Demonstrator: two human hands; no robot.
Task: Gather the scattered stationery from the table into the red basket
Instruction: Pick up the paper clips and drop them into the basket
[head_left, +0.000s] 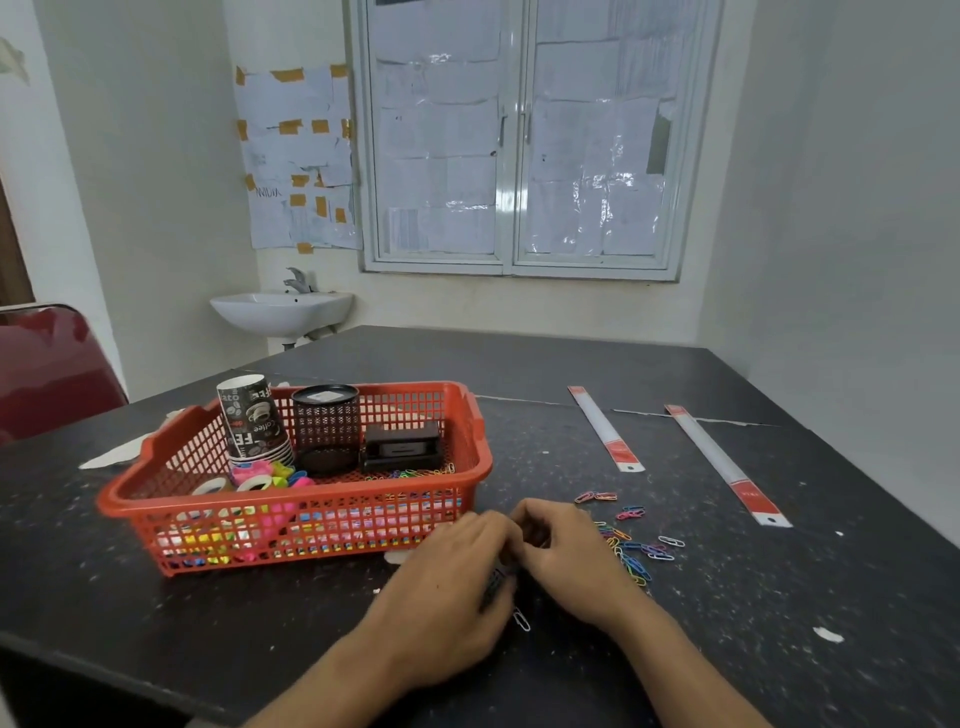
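Head view: I noted the left hand (457, 566) and right hand (566, 551) curled together on the speckled black table (779, 597). I could not tell what they gripped. Coloured wire paper clips (631, 551) lay loose just beside the right hand, near the red plastic lattice basket (291, 512).

The basket (479, 434) is red with an open grid pattern; inside are cups (252, 421) in black with white coffee lettering and bean prints, a black mesh holder (325, 426), a plain black box (401, 447), white rolls (253, 484) and bits of pink, yellow and blue. The table (727, 623) is black, flecked all over with white, its clips (631, 551) are pink, blue, yellow, green, purple and white, and the 2 rulers (605, 428) are whitish with red ends. The chair (52, 364) is dark red, the sink (283, 309) white, and the white papers (296, 156) carry brown patches (288, 75).
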